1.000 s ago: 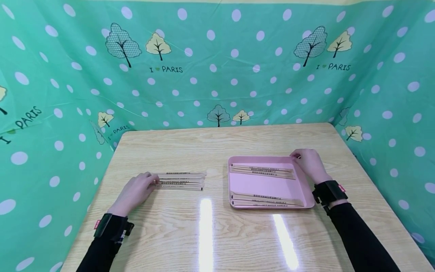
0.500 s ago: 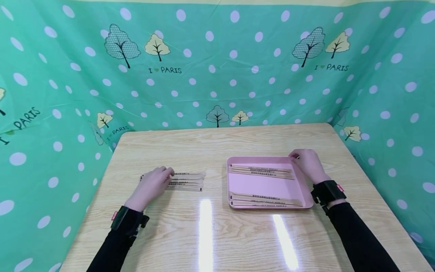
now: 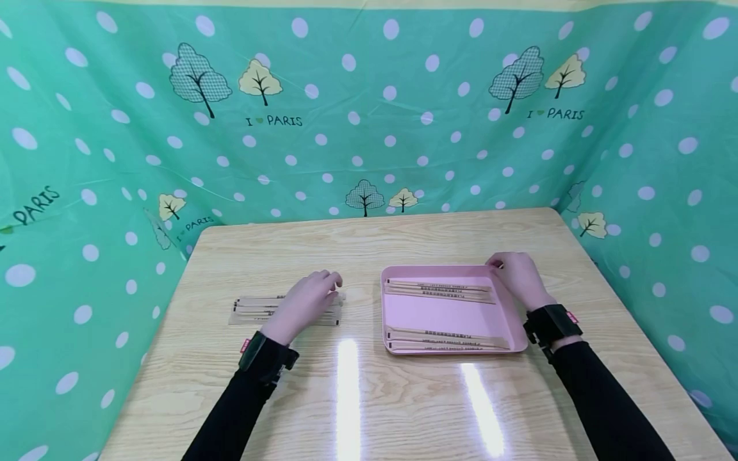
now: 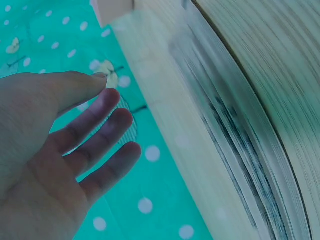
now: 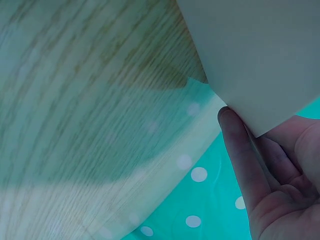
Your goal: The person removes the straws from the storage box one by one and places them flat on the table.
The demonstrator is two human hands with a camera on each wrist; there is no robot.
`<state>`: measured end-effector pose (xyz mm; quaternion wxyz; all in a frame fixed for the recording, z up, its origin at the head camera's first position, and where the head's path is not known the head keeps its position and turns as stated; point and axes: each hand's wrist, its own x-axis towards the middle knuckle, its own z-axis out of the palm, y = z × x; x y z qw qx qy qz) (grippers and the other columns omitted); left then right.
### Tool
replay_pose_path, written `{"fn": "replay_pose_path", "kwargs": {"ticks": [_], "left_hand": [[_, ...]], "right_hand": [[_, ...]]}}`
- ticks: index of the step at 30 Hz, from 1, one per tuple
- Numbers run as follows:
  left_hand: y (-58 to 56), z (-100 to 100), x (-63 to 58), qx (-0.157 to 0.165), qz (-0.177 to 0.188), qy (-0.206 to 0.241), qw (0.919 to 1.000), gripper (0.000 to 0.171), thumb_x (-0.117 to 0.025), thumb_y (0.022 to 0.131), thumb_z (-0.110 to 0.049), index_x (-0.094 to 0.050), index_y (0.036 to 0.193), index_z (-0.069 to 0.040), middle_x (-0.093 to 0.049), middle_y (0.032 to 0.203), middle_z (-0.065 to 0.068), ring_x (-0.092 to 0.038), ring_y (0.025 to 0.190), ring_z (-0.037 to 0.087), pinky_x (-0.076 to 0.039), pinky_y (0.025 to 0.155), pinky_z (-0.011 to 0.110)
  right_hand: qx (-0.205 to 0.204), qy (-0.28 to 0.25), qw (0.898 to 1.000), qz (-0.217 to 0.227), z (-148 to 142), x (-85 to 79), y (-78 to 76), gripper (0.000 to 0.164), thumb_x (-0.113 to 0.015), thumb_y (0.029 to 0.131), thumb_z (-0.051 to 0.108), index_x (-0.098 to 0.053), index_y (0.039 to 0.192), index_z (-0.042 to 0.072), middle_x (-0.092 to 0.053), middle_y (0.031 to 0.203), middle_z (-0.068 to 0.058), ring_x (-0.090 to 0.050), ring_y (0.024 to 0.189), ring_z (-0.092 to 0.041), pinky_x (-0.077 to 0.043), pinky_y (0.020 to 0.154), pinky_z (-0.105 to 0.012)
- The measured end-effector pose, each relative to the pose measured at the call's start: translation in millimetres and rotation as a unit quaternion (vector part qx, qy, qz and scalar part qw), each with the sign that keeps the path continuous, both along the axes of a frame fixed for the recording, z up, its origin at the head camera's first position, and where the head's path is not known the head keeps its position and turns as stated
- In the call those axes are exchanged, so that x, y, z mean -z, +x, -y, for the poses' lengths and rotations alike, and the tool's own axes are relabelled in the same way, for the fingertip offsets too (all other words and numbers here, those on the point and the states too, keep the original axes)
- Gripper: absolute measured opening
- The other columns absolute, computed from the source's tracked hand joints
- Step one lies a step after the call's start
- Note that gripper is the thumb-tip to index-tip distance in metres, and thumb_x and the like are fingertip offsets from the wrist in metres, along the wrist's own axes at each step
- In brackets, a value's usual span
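My left hand (image 3: 308, 304) hovers over the right half of a row of slim wrapped straws (image 3: 254, 314) on the table. Its fingers are loosely bent with nothing between them; the left wrist view shows the straws (image 4: 250, 155) blurred, apart from the fingertips. At the far right corner of a shallow pink tray (image 3: 450, 315), my right hand (image 3: 521, 282) grips the rim. From the right wrist, fingers (image 5: 240, 150) show against the tray's corner. Inside the tray lie two groups of wrapped straws, one along the far side (image 3: 438, 292), the other along the near side (image 3: 444, 339).
A wooden table (image 3: 277, 250) carries everything, with two bright light reflections toward its front. Green dotted cloth (image 3: 357, 96) stands behind and at both sides of it. Each wrist wears a black band.
My left hand has slid rightward over the straws on the table, from their left end toward their right end, uncovering the left part. My right hand stays at the tray corner.
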<state>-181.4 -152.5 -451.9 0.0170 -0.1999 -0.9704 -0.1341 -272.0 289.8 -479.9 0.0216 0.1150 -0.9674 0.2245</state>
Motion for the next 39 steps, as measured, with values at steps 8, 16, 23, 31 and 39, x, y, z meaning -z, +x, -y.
{"fn": "replay_pose_path", "kwargs": {"ticks": [8,16,23,31,39], "left_hand": [[-11.8,-42.6,-5.8,0.038,-0.001,0.012,0.9992,0.018,-0.066,0.098,-0.01,-0.067,0.116,-0.01,-0.07,0.107,0.007,-0.067,0.098,0.023,-0.057,0.084,0.036],[-19.0,-89.1,-9.0,0.066,0.019,0.012,0.9976,0.017,-0.062,0.101,-0.014,-0.066,0.118,-0.013,-0.07,0.11,0.005,-0.067,0.101,0.022,-0.057,0.085,0.035],[-25.7,-123.1,-12.6,0.086,0.019,-0.007,0.9961,0.018,-0.056,0.104,-0.016,-0.065,0.12,-0.015,-0.069,0.112,0.002,-0.066,0.101,0.018,-0.056,0.085,0.032],[-38.9,-155.2,-16.6,0.095,0.01,-0.027,0.9951,0.021,-0.053,0.106,-0.018,-0.065,0.122,-0.018,-0.07,0.112,-0.001,-0.067,0.099,0.015,-0.056,0.079,0.027],[-51.1,-179.4,-9.8,0.131,-0.011,-0.067,0.9891,0.024,-0.047,0.108,-0.016,-0.068,0.12,-0.016,-0.071,0.108,0.0,-0.069,0.096,0.013,-0.056,0.079,0.025]], "right_hand": [[0.003,0.004,1.0,0.005,0.4,-0.8,0.9,0.016,-0.062,0.097,0.0,-0.075,0.105,-0.004,-0.074,0.104,-0.025,-0.069,0.099,-0.042,-0.055,0.085,-0.053],[-0.002,0.006,1.0,-0.014,2.8,2.8,3.6,0.015,-0.062,0.096,0.0,-0.075,0.103,-0.004,-0.075,0.102,-0.024,-0.07,0.096,-0.041,-0.055,0.083,-0.052],[-0.002,0.01,1.0,-0.016,1.8,-0.2,2.8,0.015,-0.062,0.096,-0.001,-0.075,0.103,-0.004,-0.075,0.102,-0.025,-0.07,0.096,-0.041,-0.056,0.083,-0.053],[0.002,0.013,1.0,-0.012,2.7,-0.9,2.3,0.016,-0.062,0.095,-0.002,-0.075,0.104,-0.004,-0.075,0.103,-0.024,-0.07,0.097,-0.041,-0.055,0.085,-0.053],[0.006,0.017,1.0,-0.008,3.1,-2.6,3.7,0.015,-0.063,0.095,-0.001,-0.075,0.105,-0.004,-0.075,0.103,-0.024,-0.07,0.097,-0.04,-0.056,0.084,-0.052]]}}
